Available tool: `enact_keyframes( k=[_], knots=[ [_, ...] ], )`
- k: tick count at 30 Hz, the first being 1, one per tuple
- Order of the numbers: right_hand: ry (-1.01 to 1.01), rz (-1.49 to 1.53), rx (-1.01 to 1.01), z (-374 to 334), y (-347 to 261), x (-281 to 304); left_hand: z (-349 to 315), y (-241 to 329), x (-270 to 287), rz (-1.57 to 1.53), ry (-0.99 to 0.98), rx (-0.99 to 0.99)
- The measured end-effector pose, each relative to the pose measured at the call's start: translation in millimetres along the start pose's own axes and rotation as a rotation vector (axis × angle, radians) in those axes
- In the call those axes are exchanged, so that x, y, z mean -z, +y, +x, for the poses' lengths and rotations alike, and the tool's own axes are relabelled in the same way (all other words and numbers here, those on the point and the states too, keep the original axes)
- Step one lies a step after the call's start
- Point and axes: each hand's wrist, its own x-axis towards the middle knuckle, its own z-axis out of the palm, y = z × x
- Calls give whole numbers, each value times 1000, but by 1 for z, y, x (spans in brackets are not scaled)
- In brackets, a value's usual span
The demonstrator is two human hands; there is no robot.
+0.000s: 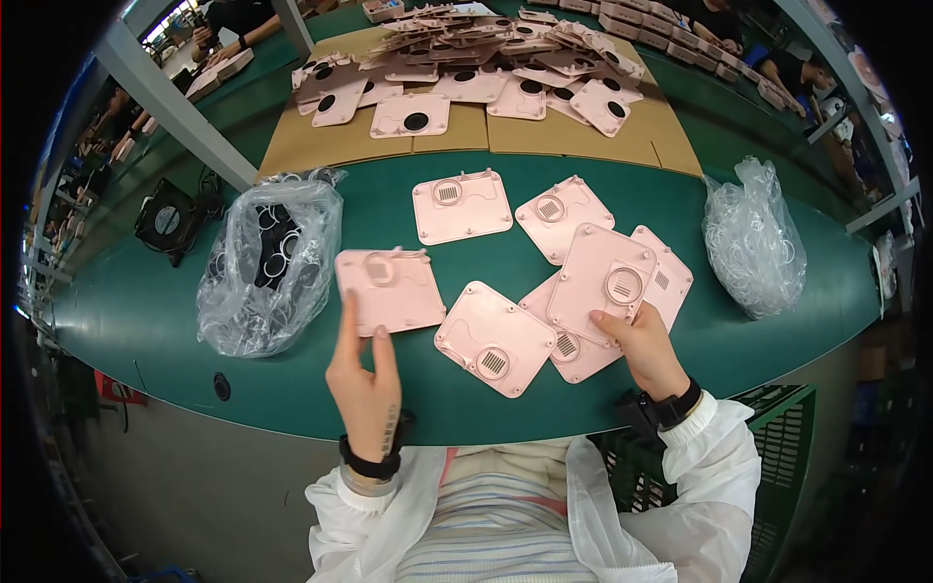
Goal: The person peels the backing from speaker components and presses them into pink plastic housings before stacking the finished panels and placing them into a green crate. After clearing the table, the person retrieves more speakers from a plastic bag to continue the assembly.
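From my distant place I am seeing a green table (160, 316), and at its far side some cardboard (447, 139) is carrying a big pile of pink covers (476, 85). A clear bag with rings (222, 291) is standing at the left, another bag (753, 243) at the right. Between them, several pink covers are lying, one loose cover (476, 325) in the middle, between both hands and nearer to neither clearly. The left cover (400, 301) is lying just ahead of the left hand (364, 384), its longer side running roughly across. The right cover (588, 267) is resting over others, ahead and to the left of the right hand (649, 355), its long axis pointing away and leaning right. The right hand is pinching its near corner, thumb on top. The left thumb and forefinger are standing apart, touching the edges; I cannot tell if they are gripping.
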Motion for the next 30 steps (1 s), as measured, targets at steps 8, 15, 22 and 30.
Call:
enact_keyframes(
  k=[8,15,22,30],
  knots=[
    [140,-40,125,6,6,-3,-20,18,-6,436,-391,-254],
    [172,-129,323,15,2,-1,-35,9,-8,465,-770,-347],
    [44,-159,284,53,-5,-25,-17,3,-8,433,-719,-449],
    [137,-262,583,74,-51,20,-7,8,-7,409,-760,-399]
  ],
)
